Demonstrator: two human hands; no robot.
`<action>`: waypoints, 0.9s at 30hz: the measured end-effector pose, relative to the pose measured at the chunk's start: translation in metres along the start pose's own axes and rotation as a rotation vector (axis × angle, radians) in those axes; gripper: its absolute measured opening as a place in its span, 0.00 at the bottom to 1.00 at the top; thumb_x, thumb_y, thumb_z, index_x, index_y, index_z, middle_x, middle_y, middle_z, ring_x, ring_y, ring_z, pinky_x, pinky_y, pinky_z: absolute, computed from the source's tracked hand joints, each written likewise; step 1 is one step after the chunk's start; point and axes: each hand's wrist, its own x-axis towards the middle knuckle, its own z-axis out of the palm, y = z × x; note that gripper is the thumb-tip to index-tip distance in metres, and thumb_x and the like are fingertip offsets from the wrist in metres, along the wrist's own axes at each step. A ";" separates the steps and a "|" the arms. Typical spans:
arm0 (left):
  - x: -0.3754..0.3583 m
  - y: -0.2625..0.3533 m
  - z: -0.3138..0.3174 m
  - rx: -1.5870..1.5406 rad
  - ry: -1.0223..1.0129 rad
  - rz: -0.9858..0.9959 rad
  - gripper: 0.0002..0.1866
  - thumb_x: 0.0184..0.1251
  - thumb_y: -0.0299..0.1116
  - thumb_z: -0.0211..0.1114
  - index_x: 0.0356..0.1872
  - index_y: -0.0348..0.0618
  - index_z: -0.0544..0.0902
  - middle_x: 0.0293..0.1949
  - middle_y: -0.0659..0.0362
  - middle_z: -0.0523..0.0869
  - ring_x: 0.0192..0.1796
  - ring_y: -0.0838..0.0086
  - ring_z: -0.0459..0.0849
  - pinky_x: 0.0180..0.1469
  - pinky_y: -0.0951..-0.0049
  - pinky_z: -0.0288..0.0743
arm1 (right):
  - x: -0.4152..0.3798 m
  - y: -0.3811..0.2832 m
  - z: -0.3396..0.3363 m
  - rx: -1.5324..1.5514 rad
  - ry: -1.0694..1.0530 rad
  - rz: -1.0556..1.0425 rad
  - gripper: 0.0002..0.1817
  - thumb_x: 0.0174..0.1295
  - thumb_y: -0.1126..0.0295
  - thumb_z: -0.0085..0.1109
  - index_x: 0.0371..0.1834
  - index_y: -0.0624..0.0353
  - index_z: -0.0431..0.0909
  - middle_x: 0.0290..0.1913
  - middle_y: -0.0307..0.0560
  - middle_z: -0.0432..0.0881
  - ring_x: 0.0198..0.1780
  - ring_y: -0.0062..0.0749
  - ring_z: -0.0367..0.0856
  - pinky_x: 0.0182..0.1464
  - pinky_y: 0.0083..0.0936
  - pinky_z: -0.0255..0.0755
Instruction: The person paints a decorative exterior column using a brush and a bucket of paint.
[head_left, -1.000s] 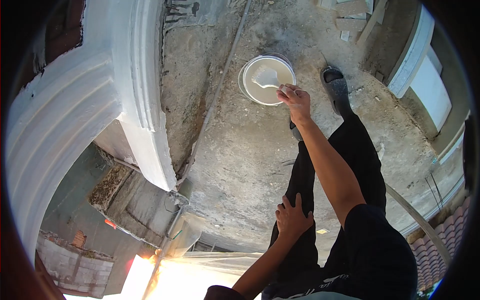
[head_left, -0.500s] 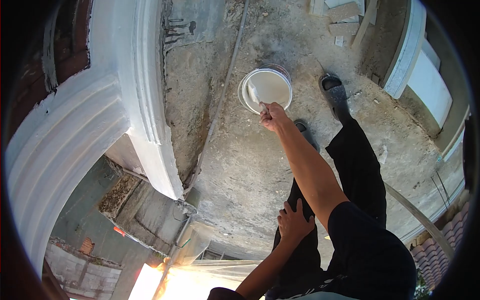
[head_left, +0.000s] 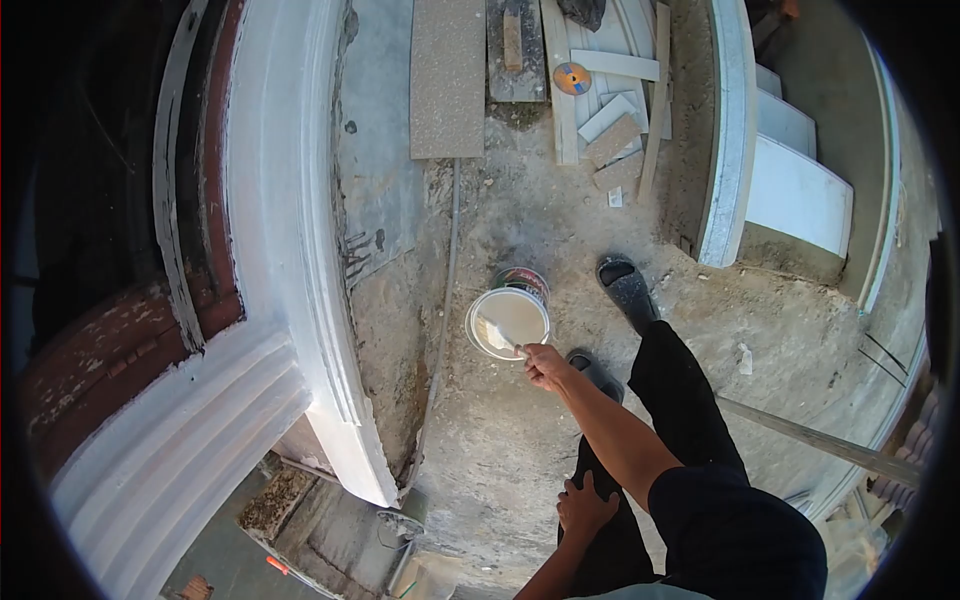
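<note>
My right hand (head_left: pixel 543 366) is closed round the handle of a paint brush (head_left: pixel 497 333), whose pale head is over the mouth of a round white-rimmed bucket (head_left: pixel 523 307). Whitish paint shows inside the bucket, though I cannot tell whether the bristles touch it. A coloured label is visible on the bucket's far side. My left hand (head_left: pixel 585 508) holds nothing and rests on the dark trouser leg near the knee, its fingers apart.
White moulded trim (head_left: pixel 290 200) runs along the left, beside a thin pipe (head_left: pixel 447 260) on the rough floor. Boards and tile pieces (head_left: pixel 610 130) lie ahead, with an orange disc (head_left: pixel 572 79) on them. A wooden pole (head_left: pixel 820 437) slants at the right.
The view has shifted, so the bucket appears lower and more boards show at the top. The brush is still in my right hand at the bucket, and my left hand stays on the leg.
</note>
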 end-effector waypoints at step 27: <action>-0.027 0.024 -0.385 -0.344 1.165 0.639 0.27 0.59 0.29 0.69 0.60 0.30 0.75 0.63 0.42 0.76 0.61 0.52 0.79 0.56 0.58 0.77 | -0.156 -0.271 0.105 -0.183 -0.268 -0.619 0.13 0.69 0.58 0.61 0.40 0.57 0.82 0.30 0.35 0.80 0.25 0.15 0.70 0.22 0.17 0.61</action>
